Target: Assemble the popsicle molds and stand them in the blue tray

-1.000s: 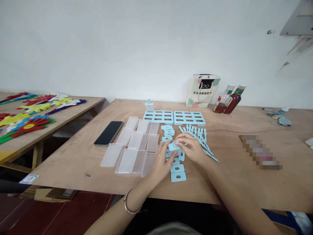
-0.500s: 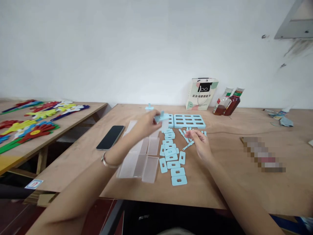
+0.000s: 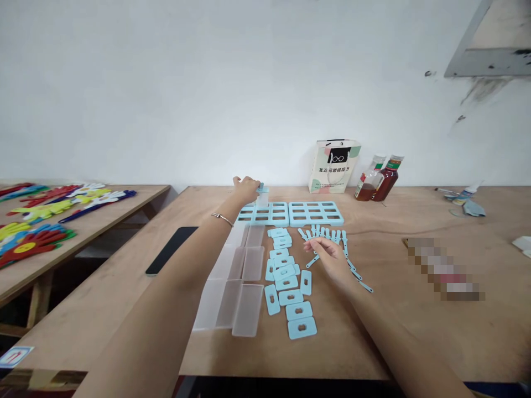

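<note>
My left hand (image 3: 245, 189) reaches to the far side of the table, its fingers closed on a small light-blue piece (image 3: 261, 189) above the left blue grid tray (image 3: 263, 213). A second blue grid tray (image 3: 316, 213) lies beside it. My right hand (image 3: 327, 255) rests palm up near the row of thin blue sticks (image 3: 332, 235), fingers loosely curled on one blue stick (image 3: 314, 260). Several flat blue slotted lids (image 3: 290, 282) lie in a column in front of me. Clear frosted plastic moulds (image 3: 238, 287) lie to their left.
A black phone (image 3: 166, 250) lies at the table's left. A paper bag (image 3: 334, 166) and two brown bottles (image 3: 379, 178) stand by the wall. Small items (image 3: 467, 202) lie far right. Coloured hand-shaped clappers (image 3: 37, 221) cover the side table on the left.
My left hand has lifted a blue piece from the lid pile and carried it out to the far tray. My right hand has taken a stick and drawn back a little.
</note>
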Demonstrator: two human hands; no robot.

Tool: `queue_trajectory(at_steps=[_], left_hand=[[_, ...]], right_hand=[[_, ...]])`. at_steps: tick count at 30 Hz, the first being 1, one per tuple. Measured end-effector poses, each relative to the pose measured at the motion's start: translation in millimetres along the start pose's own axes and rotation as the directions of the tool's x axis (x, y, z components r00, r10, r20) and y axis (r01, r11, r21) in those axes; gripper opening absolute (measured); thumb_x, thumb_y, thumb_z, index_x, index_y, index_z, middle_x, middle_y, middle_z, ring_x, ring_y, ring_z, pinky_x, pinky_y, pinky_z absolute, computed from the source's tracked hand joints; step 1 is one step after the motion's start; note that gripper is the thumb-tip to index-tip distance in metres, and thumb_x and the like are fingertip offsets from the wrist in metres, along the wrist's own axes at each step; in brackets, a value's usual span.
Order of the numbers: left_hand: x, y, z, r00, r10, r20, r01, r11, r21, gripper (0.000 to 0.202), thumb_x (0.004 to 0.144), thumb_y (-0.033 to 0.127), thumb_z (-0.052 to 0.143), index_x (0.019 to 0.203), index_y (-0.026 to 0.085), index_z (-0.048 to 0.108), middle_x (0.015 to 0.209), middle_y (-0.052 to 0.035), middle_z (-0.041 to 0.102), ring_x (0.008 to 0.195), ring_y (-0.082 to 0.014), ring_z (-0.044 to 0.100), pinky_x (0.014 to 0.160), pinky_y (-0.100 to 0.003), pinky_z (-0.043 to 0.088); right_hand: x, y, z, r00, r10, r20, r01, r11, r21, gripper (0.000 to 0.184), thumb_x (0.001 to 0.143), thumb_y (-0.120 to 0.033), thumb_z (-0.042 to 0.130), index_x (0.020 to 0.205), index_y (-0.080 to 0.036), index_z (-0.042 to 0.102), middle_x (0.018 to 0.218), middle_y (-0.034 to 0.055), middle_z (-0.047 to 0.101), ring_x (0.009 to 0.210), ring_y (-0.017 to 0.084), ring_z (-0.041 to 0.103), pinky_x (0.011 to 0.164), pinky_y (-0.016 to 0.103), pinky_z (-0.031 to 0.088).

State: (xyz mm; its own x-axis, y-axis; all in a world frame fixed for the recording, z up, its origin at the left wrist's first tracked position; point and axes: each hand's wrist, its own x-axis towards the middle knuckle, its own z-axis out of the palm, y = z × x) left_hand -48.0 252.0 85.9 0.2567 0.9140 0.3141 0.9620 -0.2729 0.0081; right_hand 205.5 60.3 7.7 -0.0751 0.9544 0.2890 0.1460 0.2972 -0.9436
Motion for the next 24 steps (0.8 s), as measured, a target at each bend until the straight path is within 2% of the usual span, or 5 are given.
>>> queue_trajectory(at_steps=[4,9,18,24], left_hand=[[4.6,-10.1,16.6,1.0,-0.012,0.0,0.012,1.0,0.008,0.015,0.077,0.013,0.058,0.09,0.019,0.061,0.103,-0.0124,0.065,0.117,-0.0296,0.042,0.096,-0.055,0.013],[5.9,-11.9,27.9,1.0,-0.015,0.008,0.015,1.0,0.011,0.017,0.079,0.016,0.057,0.094,0.021,0.063,0.112,-0.0114,0.064,0.118,-0.0285,0.042,0.099,-0.055,0.013],[7.3,-13.7,31.2,0.998,-0.051,0.032,0.05,0.998,0.032,0.025,0.078,0.019,0.057,0.101,0.025,0.066,0.123,-0.0106,0.061,0.124,-0.0287,0.042,0.102,-0.057,0.014],[-7.2,-8.9,34.5,0.998,-0.061,0.009,0.06,0.998,0.006,0.035,0.082,0.016,0.051,0.115,0.025,0.06,0.129,-0.0121,0.058,0.131,-0.0278,0.038,0.104,-0.058,0.017]], right_hand=[[-1.8,1.1,1.4,1.0,-0.013,0.026,0.014,0.999,-0.032,0.03,0.086,-0.048,0.052,0.081,-0.023,0.068,0.084,0.0034,0.071,0.084,0.019,0.066,0.083,0.035,0.051],[-4.6,-0.5,3.3,0.999,-0.003,0.051,0.005,0.999,-0.046,0.03,0.087,-0.046,0.051,0.081,-0.023,0.068,0.084,0.003,0.071,0.085,0.019,0.066,0.083,0.035,0.051],[-5.1,1.9,6.6,0.996,0.034,0.078,-0.029,0.998,-0.063,0.03,0.087,-0.046,0.051,0.082,-0.021,0.067,0.088,0.0046,0.071,0.088,0.021,0.065,0.083,0.036,0.05],[-1.7,9.9,2.5,0.997,0.015,0.073,-0.01,0.997,-0.08,0.029,0.088,-0.044,0.049,0.084,-0.022,0.067,0.087,0.0037,0.07,0.088,0.02,0.064,0.085,0.036,0.049]])
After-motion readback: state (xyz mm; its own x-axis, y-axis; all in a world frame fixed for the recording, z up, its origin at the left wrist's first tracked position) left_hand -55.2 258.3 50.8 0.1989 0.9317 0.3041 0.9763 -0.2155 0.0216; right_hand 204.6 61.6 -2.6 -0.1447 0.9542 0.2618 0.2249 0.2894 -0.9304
